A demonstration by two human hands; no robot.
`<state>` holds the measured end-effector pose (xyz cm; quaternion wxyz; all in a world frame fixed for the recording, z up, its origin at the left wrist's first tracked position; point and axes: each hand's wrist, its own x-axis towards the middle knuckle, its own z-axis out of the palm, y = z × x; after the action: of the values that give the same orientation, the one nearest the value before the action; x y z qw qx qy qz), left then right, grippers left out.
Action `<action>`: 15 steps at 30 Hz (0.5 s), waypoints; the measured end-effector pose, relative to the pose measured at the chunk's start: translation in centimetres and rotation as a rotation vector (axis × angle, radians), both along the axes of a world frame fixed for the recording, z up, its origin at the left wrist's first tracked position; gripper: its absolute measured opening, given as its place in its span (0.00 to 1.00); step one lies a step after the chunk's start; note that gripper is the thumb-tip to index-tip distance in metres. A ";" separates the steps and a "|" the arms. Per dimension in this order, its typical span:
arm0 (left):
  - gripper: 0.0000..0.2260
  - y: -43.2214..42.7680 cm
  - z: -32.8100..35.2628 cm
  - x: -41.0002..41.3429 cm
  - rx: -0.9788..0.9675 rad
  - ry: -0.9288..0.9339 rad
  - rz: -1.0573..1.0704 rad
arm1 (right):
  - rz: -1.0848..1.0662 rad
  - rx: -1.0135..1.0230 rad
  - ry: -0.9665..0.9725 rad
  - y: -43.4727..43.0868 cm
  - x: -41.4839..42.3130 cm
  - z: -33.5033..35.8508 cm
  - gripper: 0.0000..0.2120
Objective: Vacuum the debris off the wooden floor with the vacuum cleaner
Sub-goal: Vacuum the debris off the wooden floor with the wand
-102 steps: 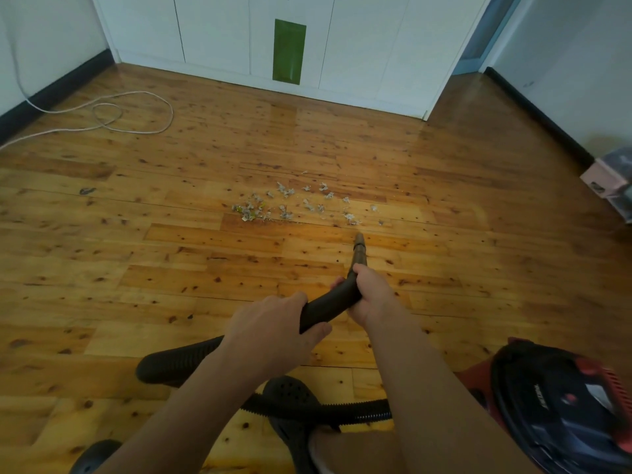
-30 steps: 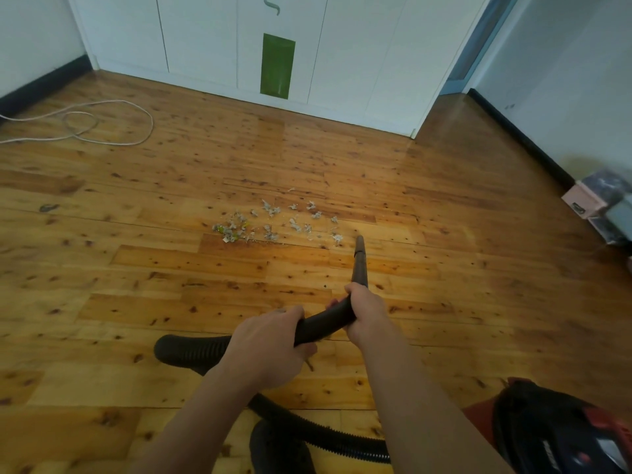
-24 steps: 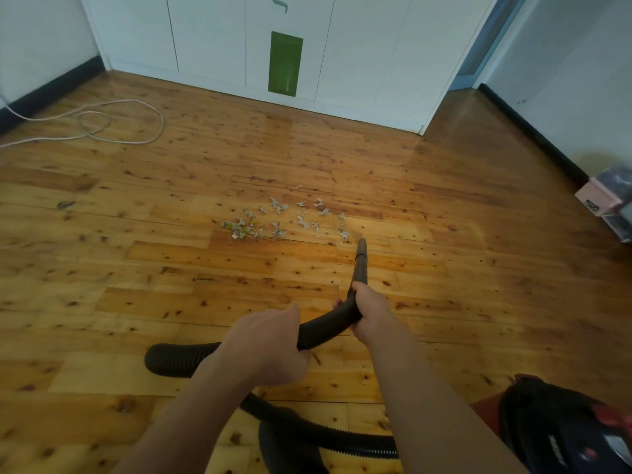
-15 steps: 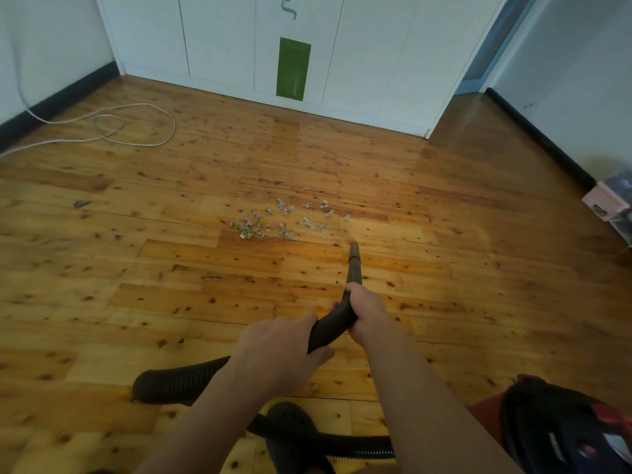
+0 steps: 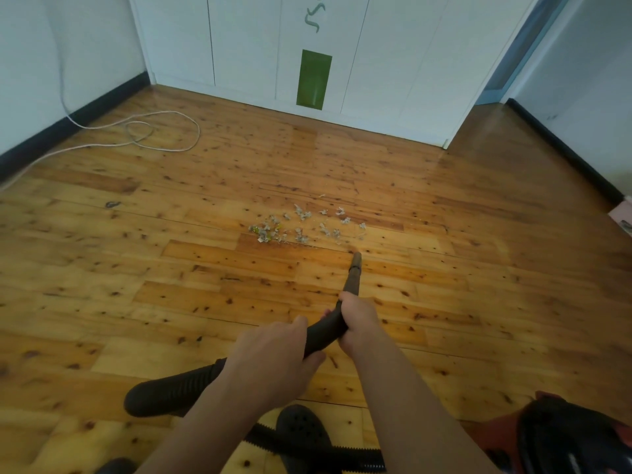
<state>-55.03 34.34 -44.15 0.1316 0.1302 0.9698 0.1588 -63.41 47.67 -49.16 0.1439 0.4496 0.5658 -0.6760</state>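
Observation:
A patch of small grey and yellowish debris [image 5: 301,227] lies scattered on the wooden floor [image 5: 205,275] in the middle of the view. The black vacuum nozzle [image 5: 354,271] points at the floor just below the patch's right end, a short way from the nearest scraps. My right hand [image 5: 359,319] grips the nozzle's base. My left hand [image 5: 273,364] grips the curved black hose [image 5: 178,391] further back. The red and black vacuum body [image 5: 574,439] sits at the bottom right.
A white cable [image 5: 150,131] loops on the floor at the back left. White cabinet doors [image 5: 376,63] with a green panel close off the far side. A pink box [image 5: 624,217] sits at the right wall. My black shoe [image 5: 301,436] is under the hose.
Several scraps at the patch's right end have gone since 3.4 s ago. Over the last second the nozzle tip has stayed just below the patch's right end. Both hands keep their grip.

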 end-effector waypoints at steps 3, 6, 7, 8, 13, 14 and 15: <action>0.11 -0.2 -0.2 -0.2 0.001 0.014 0.001 | 0.002 0.013 -0.005 -0.4 -0.3 0.0 0.08; 0.12 -0.4 -0.4 -0.6 0.005 0.017 0.009 | 0.008 0.023 -0.009 -0.7 -0.6 0.0 0.08; 0.12 -0.5 -0.4 -0.7 0.002 0.023 0.010 | 0.013 0.026 -0.012 -0.8 -0.7 0.1 0.08; 0.12 -0.5 -0.5 -0.8 0.001 0.028 0.011 | 0.017 0.026 -0.012 -0.9 -0.8 0.1 0.08; 0.12 -0.5 -0.9 -0.9 0.023 0.032 0.023 | 0.069 0.001 -0.006 -1.4 -0.7 0.2 0.09; 0.12 -0.4 -1.0 -0.8 0.029 0.035 0.032 | 0.090 0.000 -0.003 -1.6 -0.6 0.2 0.10; 0.13 -0.3 -1.1 -0.7 0.035 0.041 0.042 | 0.110 0.001 0.002 -1.6 -0.6 0.3 0.10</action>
<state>-55.73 34.02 -45.23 0.1061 0.1152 0.9719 0.1760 -63.97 46.02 -48.90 0.1802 0.4172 0.5900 -0.6673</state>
